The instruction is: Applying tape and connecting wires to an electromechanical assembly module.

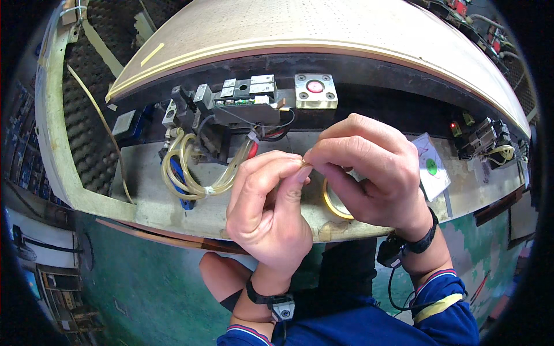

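Observation:
My left hand (pixel 268 210) and my right hand (pixel 372 173) meet above the front of the workbench, fingertips almost touching. Both are closed in a pinch, with thumb and forefinger pressed together. A tiny brownish-gold piece (pixel 306 164) shows between the fingertips, too small to name. Below my right hand, partly covered by it, lies a roll of yellow tape (pixel 329 202) on the bench. To the left of my left hand, coiled clear tubing (pixel 173 167) rests beside a blue-handled tool (pixel 186 203).
Behind the hands stand a grey device with white blocks (pixel 248 95) and a square metal block with a red centre (pixel 315 91). A large pale perforated board (pixel 277 29) spans the back. At right are a white card with a green spot (pixel 433 176) and another fixture (pixel 487 141).

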The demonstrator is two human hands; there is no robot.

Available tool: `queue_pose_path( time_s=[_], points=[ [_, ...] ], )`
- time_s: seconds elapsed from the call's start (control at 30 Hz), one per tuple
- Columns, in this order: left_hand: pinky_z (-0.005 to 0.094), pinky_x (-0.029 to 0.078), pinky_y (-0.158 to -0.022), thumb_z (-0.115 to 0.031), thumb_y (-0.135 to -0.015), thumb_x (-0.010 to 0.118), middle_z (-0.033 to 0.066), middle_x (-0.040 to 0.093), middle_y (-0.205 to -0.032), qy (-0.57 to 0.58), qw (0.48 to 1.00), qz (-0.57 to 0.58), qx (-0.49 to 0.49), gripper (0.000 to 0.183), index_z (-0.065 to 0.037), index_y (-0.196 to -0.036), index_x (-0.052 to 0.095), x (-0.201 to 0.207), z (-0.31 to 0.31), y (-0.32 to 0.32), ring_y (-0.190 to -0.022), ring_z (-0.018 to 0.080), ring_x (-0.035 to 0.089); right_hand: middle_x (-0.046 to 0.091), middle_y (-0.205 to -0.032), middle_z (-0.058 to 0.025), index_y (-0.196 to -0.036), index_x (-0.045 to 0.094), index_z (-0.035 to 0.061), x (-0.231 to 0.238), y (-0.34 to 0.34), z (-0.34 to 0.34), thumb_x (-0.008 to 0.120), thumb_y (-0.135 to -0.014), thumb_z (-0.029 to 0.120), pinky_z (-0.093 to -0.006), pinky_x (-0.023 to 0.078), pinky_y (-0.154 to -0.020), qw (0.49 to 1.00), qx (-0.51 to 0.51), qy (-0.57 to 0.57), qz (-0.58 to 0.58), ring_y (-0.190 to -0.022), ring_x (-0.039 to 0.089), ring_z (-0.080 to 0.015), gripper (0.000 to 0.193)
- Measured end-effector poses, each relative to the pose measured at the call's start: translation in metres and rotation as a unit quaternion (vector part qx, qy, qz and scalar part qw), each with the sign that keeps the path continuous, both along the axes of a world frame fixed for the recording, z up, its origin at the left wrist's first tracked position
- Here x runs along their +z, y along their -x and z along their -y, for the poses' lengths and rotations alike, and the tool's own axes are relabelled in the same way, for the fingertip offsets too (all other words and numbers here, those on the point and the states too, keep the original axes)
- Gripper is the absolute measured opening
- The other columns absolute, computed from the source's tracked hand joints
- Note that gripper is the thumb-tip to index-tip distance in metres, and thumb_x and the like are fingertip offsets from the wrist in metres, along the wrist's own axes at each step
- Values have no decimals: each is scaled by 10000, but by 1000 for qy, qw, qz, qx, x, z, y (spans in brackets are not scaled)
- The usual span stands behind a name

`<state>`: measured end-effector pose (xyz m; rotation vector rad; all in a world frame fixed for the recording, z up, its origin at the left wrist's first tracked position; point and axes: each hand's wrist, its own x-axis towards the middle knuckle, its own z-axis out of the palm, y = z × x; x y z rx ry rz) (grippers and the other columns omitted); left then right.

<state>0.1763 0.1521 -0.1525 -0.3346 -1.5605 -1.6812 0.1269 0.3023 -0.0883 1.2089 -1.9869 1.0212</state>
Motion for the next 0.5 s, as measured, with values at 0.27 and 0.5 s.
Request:
queue_pose_path(
  time_s=[0.27, 0.5],
  points=[
    [278, 600, -718, 93, -977, 743, 162, 719, -1134, 16, 998, -13, 63, 155, 21, -1113, 760, -1, -4, 2, -837, 171, 703, 741, -917, -115, -1005, 784, 40, -6, 5, 1, 845, -785, -34, -348, 578, -647, 1000, -6, 19, -24, -766, 727, -248, 240],
    [294, 609, -796, 107, -1012, 668, 149, 699, -1156, 145, 979, -45, 137, 147, 21, -1120, 718, 8, -6, -1, -911, 188, 694, 681, -906, -105, -1036, 718, 37, -5, -1, 3, 826, -805, 9, -391, 551, -694, 1000, -7, 24, -6, -794, 688, -301, 256]
  ],
)
